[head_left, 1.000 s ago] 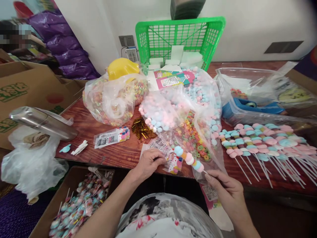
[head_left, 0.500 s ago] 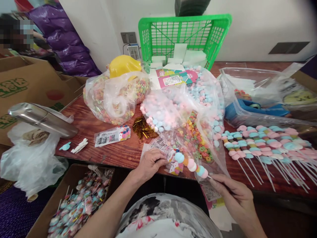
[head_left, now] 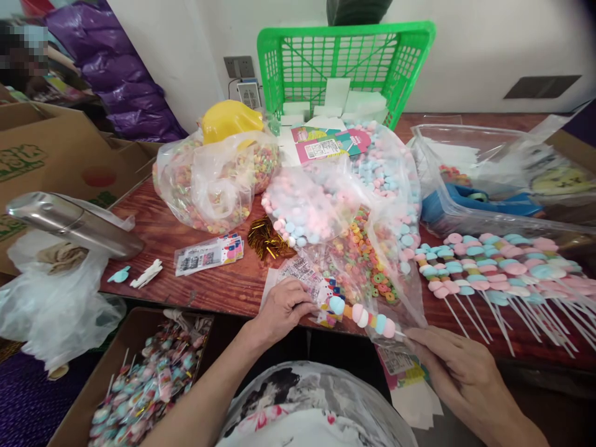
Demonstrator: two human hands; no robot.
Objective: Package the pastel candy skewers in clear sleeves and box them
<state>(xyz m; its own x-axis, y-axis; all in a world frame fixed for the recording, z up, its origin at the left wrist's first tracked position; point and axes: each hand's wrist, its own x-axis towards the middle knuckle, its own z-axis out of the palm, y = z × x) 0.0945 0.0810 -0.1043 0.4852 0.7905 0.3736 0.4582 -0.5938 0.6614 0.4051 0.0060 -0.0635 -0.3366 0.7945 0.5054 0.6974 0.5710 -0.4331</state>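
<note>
My right hand (head_left: 459, 366) pinches the white stick of a marshmallow skewer (head_left: 365, 316), held nearly level over the table's front edge. Pink, blue and white marshmallows alternate on it with small orange rings. At the skewer's far end, my left hand (head_left: 291, 307) is closed, thumb against forefinger, on the edge of a printed plastic bag (head_left: 321, 292) in a small pile. The skewer's tip lies close to the bag; whether it is inside I cannot tell. Behind are a bag of cereal rings (head_left: 372, 261) and a bag of marshmallows (head_left: 307, 205).
Several finished skewers (head_left: 503, 267) lie at right before a clear plastic bin (head_left: 465, 211). At left are a steel flask (head_left: 79, 226), more printed bags (head_left: 209, 254) and gold ties (head_left: 267, 239). A carton (head_left: 84, 385) of wrapped skewers stands below; a green basket (head_left: 344, 31) stands behind.
My right hand has shifted right, and the skewer with it, now lying a little flatter. My left hand stays at the printed bags. The view has shifted slightly.
</note>
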